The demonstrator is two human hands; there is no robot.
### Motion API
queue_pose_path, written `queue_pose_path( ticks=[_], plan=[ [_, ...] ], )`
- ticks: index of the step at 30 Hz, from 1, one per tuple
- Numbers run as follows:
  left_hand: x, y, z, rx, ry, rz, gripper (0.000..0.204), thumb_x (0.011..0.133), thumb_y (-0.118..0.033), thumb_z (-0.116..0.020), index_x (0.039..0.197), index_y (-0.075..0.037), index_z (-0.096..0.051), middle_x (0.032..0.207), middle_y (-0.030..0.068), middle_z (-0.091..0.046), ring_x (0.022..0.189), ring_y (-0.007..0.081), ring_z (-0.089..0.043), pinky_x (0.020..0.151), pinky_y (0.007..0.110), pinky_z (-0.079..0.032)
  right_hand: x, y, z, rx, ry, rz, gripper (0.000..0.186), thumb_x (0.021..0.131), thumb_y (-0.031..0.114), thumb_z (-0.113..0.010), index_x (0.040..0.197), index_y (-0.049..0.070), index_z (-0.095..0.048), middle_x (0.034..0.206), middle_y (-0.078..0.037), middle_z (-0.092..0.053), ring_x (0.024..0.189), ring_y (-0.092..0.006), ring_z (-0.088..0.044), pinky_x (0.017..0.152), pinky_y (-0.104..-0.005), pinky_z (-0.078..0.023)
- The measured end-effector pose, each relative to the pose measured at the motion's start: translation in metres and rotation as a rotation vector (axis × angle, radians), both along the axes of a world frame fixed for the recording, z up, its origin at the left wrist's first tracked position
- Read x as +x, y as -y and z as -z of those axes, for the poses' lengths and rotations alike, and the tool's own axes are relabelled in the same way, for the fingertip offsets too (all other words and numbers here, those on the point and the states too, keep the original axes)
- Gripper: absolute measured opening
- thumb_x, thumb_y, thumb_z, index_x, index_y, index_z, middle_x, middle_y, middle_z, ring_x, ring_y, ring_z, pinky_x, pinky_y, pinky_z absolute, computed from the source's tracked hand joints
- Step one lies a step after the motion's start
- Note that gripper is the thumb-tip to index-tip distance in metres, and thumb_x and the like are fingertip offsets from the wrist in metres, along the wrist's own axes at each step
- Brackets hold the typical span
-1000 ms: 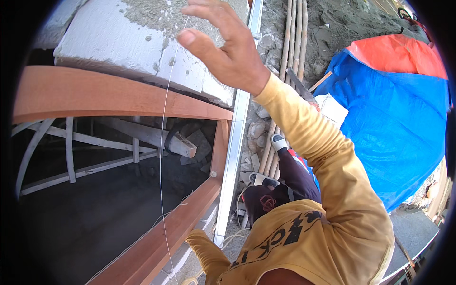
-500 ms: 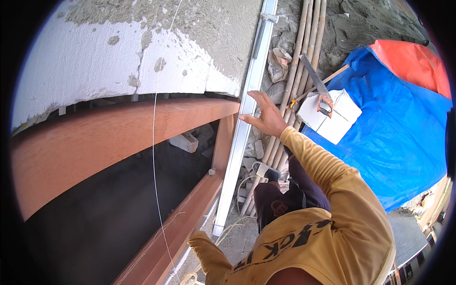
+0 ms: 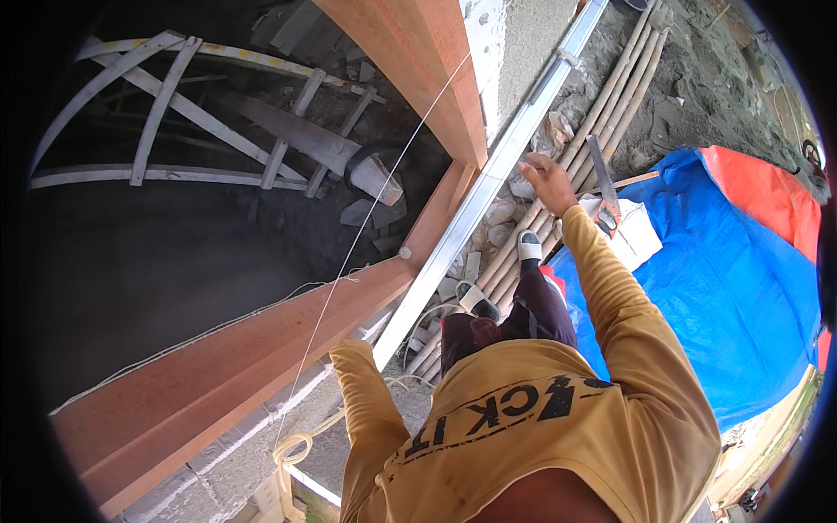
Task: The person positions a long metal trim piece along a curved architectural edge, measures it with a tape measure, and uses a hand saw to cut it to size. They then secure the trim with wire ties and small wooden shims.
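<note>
A long pale metal bar (image 3: pixel 478 205) runs diagonally beside the reddish wooden frame (image 3: pixel 222 358). My right hand (image 3: pixel 547 185) is just right of the bar, with loosely bent, parted fingers and nothing visible in them; whether it touches the bar is unclear. My left sleeve (image 3: pixel 356 383) reaches toward the bar's lower end and the frame, its hand hidden. A thin white string (image 3: pixel 377 199) stretches across the frame and dark opening. A handsaw (image 3: pixel 608 212) lies on a white block (image 3: pixel 636 235), right of my right hand.
Bamboo poles (image 3: pixel 610 96) lie right of the bar among rubble and grey mortar. A blue and orange tarp (image 3: pixel 715 288) covers the right side. Pale battens (image 3: pixel 192 113) cross the dark opening at upper left. Coiled cord (image 3: pixel 293 451) rests beside the lower frame.
My right hand has come down from high over the white block wall and now stays beside the metal bar, fingers more bent. The view has swung, showing more of the opening and less wall.
</note>
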State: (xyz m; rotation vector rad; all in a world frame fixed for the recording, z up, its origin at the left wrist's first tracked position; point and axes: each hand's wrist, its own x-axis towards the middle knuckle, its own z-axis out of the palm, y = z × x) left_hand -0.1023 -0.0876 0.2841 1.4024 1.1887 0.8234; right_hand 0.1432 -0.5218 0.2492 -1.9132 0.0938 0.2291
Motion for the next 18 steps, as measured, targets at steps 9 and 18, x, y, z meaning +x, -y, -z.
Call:
queue_pose_path(
  ticks=[9,18],
  plan=[
    [-0.012,-0.003,0.027,-0.178,0.025,-0.008,0.044,0.091,-0.038,-0.049,0.121,-0.005,-0.044,0.101,0.0127,-0.062,0.088,0.0263,-0.064,0.068,0.033,-0.052,-0.094,0.048,0.009,-0.106,-0.105,0.018,0.053,0.085,0.036,-0.062,0.114,-0.008,-0.057,0.103,-0.019,-0.064,0.098,-0.0238,-0.061,0.084,-0.0316,-0.047],
    [-0.073,0.064,0.099,-0.383,-0.357,0.725,0.039,0.09,-0.036,-0.055,0.114,-0.005,-0.053,0.105,0.0121,-0.064,0.094,0.0216,-0.063,0.068,0.031,-0.049,-0.113,-0.011,0.005,-0.051,-0.022,-0.125,0.051,0.086,0.036,-0.06,0.114,-0.007,-0.057,0.104,-0.021,-0.064,0.099,-0.0264,-0.062,0.086,-0.0329,-0.047]
  ],
)
